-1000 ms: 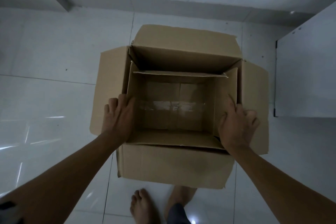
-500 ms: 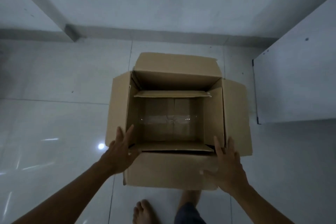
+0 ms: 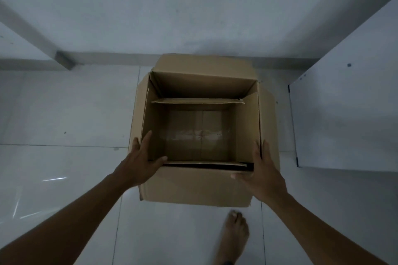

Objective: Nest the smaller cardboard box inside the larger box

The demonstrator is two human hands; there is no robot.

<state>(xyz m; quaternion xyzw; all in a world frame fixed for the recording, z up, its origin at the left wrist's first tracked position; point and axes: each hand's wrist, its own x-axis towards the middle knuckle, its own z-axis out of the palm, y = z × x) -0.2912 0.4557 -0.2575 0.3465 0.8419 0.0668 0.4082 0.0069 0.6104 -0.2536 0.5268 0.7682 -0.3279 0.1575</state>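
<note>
The larger cardboard box (image 3: 193,185) stands open on the tiled floor. The smaller cardboard box (image 3: 198,135) sits inside it, open-topped, with tape across its bottom and a gap behind its far wall. My left hand (image 3: 140,161) holds the larger box's near-left corner, fingers along the outside of the left flap and thumb over the rim. At the near-right corner my right hand (image 3: 260,172) cups the box, fingers against the right flap and thumb on the front wall.
A white wall (image 3: 193,6) rises just behind the box. A white panel (image 3: 344,114) stands close on the right. My bare foot (image 3: 233,234) is on the tiles in front of the box. A grey post (image 3: 62,62) meets the floor at the far left.
My hands left the smaller box's rim and came back onto the larger box's near corners. The larger box's side flaps went from splayed to nearly upright. The view rose.
</note>
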